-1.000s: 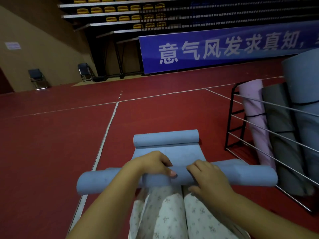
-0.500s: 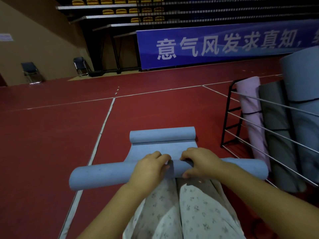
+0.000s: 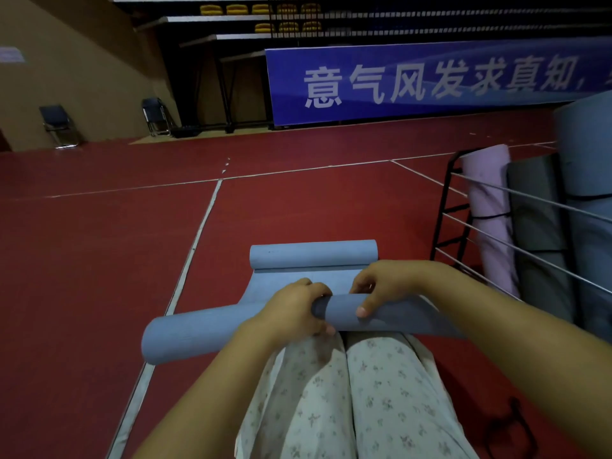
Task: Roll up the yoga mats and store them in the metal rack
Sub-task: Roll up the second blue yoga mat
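Note:
A blue yoga mat [image 3: 198,332] lies on the red floor in front of my knees, its near part wound into a thick roll. Its far end [image 3: 313,254] curls into a smaller roll, with a short flat stretch between. My left hand [image 3: 291,311] and my right hand [image 3: 381,286] both grip the near roll at its middle, fingers over the top, thumbs on the near side. My right forearm hides the roll's right end. The metal rack [image 3: 453,200] stands at the right with a pink rolled mat [image 3: 490,207], a grey one [image 3: 536,226] and a blue one [image 3: 586,154] upright inside.
White court lines [image 3: 198,233] cross the red floor. Two folding chairs [image 3: 59,127] stand by the far wall at left. A blue banner [image 3: 430,81] and bleachers close the back. A black strap [image 3: 510,422] lies on the floor at lower right.
The near roll has advanced toward the far curled end, shortening the flat stretch. Both hands have shifted forward over the top of the roll, and the view has moved closer.

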`<state>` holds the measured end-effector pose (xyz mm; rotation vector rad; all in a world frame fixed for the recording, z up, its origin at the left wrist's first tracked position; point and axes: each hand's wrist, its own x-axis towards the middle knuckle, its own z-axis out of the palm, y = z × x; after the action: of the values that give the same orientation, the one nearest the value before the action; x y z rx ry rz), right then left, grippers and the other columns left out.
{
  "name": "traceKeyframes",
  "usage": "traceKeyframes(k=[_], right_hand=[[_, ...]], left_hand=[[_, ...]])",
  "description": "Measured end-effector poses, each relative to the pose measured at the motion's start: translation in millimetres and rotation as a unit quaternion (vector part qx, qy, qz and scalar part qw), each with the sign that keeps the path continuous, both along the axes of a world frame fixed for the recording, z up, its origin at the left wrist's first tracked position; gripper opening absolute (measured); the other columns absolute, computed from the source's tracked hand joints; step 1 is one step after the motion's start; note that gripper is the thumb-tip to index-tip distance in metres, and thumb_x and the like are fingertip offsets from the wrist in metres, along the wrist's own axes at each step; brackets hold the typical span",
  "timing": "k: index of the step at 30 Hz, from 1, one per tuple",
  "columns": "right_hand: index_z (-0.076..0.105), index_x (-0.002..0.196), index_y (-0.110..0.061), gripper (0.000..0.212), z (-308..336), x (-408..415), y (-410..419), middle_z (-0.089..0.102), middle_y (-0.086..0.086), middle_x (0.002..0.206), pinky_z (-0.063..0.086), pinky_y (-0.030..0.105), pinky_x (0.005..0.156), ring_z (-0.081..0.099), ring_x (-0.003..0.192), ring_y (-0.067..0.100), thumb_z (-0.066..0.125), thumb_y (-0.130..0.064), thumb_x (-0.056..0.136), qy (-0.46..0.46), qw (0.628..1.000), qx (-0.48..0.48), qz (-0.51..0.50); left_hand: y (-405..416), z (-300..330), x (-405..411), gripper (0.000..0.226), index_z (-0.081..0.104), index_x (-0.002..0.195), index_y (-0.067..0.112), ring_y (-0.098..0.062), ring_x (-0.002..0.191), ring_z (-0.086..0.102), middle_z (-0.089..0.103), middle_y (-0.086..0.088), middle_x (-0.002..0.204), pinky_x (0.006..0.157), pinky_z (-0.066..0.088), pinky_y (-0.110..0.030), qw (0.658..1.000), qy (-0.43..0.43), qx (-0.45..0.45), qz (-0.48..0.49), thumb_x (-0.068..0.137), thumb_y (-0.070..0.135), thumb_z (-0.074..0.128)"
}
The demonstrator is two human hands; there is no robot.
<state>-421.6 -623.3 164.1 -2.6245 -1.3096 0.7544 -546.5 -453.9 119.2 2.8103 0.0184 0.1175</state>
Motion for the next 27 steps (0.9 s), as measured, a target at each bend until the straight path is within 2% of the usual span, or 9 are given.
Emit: traceKeyframes(k=[3, 5, 9, 12, 14, 17, 21, 24, 27], right_hand=[[0.061, 0.121, -0.032, 0.051, -0.6, 1.3, 1.8, 0.059, -0.012, 0.122, 0.047, 0.032, 0.095, 0.057, 0.106, 0.011, 0.074, -0.049, 0.075, -0.024, 1.0, 0.0, -0.01], [0.056, 0.127, -0.029, 0.061, -3.7, -4.9, -1.6, 0.052, -0.008, 0.122, 0.047, 0.032, 0.093, 0.054, 0.109, 0.013, 0.076, -0.048, 0.073, -0.083, 0.995, 0.048, -0.029], [0.047, 0.126, -0.028, 0.058, -21.8, -31.6, -12.0, 0.044, -0.003, 0.12, 0.044, 0.032, 0.083, 0.047, 0.107, 0.017, 0.071, -0.046, 0.077, -0.217, 0.973, 0.081, 0.004], [0.039, 0.133, -0.027, 0.07, -47.0, -47.0, -16.3, 0.042, -0.002, 0.124, 0.038, 0.034, 0.087, 0.045, 0.11, 0.02, 0.07, -0.049, 0.075, -0.278, 0.956, 0.094, -0.021], [0.038, 0.136, -0.026, 0.075, -63.7, -49.2, -15.3, 0.044, -0.002, 0.126, 0.037, 0.036, 0.091, 0.045, 0.112, 0.021, 0.07, -0.05, 0.073, -0.306, 0.943, 0.128, -0.04], [0.046, 0.132, -0.023, 0.067, -73.9, -43.7, -11.2, 0.05, 0.0, 0.121, 0.035, 0.036, 0.088, 0.049, 0.111, 0.025, 0.071, -0.044, 0.073, -0.299, 0.935, 0.179, -0.058], [0.052, 0.12, -0.024, 0.058, -70.6, -29.9, -11.0, 0.053, -0.001, 0.112, 0.035, 0.034, 0.085, 0.05, 0.105, 0.023, 0.073, -0.043, 0.07, -0.263, 0.944, 0.197, -0.045], [0.056, 0.112, -0.022, 0.055, -67.9, -21.5, -11.9, 0.055, 0.0, 0.105, 0.04, 0.035, 0.079, 0.054, 0.097, 0.023, 0.078, -0.043, 0.066, -0.236, 0.949, 0.208, -0.03], [0.052, 0.121, -0.023, 0.064, -65.4, -17.9, -10.9, 0.057, -0.002, 0.111, 0.043, 0.033, 0.078, 0.055, 0.102, 0.021, 0.078, -0.045, 0.067, -0.22, 0.952, 0.21, -0.031]], left_hand=[[7.3, 4.7, 9.8, 0.052, 0.058, 0.116, 0.027, -0.018, 0.094, 0.056, 0.058, 0.001, 0.106, 0.082, 0.049, -0.035, 0.999, 0.036, -0.027, -0.012, 0.07, 0.04, 0.078], [10.7, 8.5, 14.9, 0.048, 0.06, 0.114, 0.027, -0.016, 0.094, 0.057, 0.061, 0.002, 0.107, 0.082, 0.05, -0.034, 0.997, 0.059, -0.047, -0.011, 0.071, 0.039, 0.077], [14.8, 15.3, 24.5, 0.046, 0.062, 0.116, 0.024, -0.015, 0.098, 0.057, 0.062, 0.004, 0.111, 0.086, 0.049, -0.032, 0.993, 0.103, -0.06, -0.016, 0.074, 0.038, 0.077], [17.1, 20.8, 32.8, 0.048, 0.061, 0.118, 0.027, -0.015, 0.1, 0.058, 0.062, 0.005, 0.114, 0.091, 0.049, -0.035, 0.988, 0.143, -0.052, -0.016, 0.075, 0.042, 0.076], [18.5, 24.5, 38.3, 0.048, 0.06, 0.118, 0.028, -0.014, 0.101, 0.058, 0.061, 0.006, 0.115, 0.093, 0.048, -0.034, 0.983, 0.174, -0.049, -0.019, 0.076, 0.045, 0.075], [19.5, 27.4, 45.4, 0.05, 0.059, 0.122, 0.029, -0.014, 0.108, 0.053, 0.056, 0.005, 0.121, 0.097, 0.044, -0.032, 0.978, 0.204, -0.026, -0.025, 0.077, 0.048, 0.072], [23.6, 21.1, 48.4, 0.057, 0.056, 0.128, 0.03, -0.02, 0.116, 0.038, 0.039, -0.004, 0.118, 0.102, 0.037, -0.038, 0.982, 0.179, 0.054, -0.025, 0.078, 0.053, 0.069], [18.9, 15.2, 39.3, 0.057, 0.053, 0.132, 0.023, -0.022, 0.106, 0.045, 0.045, -0.004, 0.105, 0.088, 0.04, -0.032, 0.99, 0.115, 0.063, -0.058, 0.082, 0.045, 0.069], [14.2, 9.0, 25.6, 0.062, 0.046, 0.136, 0.02, -0.023, 0.101, 0.051, 0.051, -0.005, 0.114, 0.077, 0.037, -0.029, 0.996, 0.027, 0.075, -0.032, 0.083, 0.041, 0.069]])
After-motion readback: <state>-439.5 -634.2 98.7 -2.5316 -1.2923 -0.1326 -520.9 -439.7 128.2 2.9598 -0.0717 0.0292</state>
